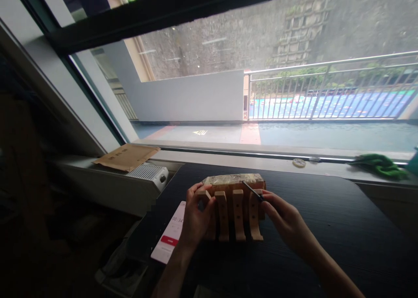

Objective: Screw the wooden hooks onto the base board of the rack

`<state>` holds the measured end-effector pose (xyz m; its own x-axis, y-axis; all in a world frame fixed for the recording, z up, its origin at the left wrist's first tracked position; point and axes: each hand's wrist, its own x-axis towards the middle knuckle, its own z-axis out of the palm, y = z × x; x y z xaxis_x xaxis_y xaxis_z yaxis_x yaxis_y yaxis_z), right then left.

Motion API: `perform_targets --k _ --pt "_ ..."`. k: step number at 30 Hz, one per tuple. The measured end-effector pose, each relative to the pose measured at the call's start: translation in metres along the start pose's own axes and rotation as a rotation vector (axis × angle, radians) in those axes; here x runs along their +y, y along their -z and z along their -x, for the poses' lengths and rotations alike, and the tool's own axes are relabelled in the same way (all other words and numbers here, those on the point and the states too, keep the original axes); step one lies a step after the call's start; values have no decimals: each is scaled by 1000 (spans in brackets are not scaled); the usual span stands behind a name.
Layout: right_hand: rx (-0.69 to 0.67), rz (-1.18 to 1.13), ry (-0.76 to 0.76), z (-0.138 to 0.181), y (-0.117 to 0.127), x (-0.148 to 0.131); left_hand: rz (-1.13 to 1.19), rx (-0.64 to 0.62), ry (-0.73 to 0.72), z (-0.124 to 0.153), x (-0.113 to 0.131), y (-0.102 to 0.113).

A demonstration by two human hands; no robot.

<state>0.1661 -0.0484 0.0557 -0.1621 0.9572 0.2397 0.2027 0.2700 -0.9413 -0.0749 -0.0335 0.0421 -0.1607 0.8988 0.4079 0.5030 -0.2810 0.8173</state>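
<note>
On the dark table stands a wooden block (233, 179), its top covered with clear, wrinkled tape or film. Several pale curved wooden pieces (238, 215) with small dark holes lean upright in a row against its near side. My left hand (197, 215) is closed around the top of the leftmost wooden piece (203, 195), thumb and fingers on either side. Between the fingertips of my right hand (283, 211) is a thin dark pen-like tool (252, 190). Its tip points up and left at the block; whether it touches the block I cannot tell.
A phone (169, 240) showing a running timer lies left of my left forearm. Behind the black table (313, 219), the window sill holds a tape roll (298, 162) and a green cloth (379, 166). A cardboard envelope (127, 156) rests on a white unit (146, 172) at left.
</note>
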Motion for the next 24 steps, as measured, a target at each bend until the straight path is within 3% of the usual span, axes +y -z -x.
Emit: perform_targets --k 4,6,9,12,13,15,19,24 --pt "-33 58 73 15 8 8 -114 -22 -84 32 12 18" --pt "8 119 111 26 13 14 -280 -70 -138 38 35 30" --pt "107 212 115 47 18 26 -320 -150 -185 25 82 35" --pt "214 334 -6 69 16 38 -428 -449 -190 -4 114 13" --pt "229 392 -40 74 14 41 -508 -610 -181 -15 119 2" --pt "230 496 -60 80 8 43 -553 -778 -186 -34 122 -20" --pt "236 618 -21 79 -6 40 -592 -1007 -146 -63 116 -49" --pt "296 767 -2 81 -17 40 -550 -1183 -108 -74 113 -51"
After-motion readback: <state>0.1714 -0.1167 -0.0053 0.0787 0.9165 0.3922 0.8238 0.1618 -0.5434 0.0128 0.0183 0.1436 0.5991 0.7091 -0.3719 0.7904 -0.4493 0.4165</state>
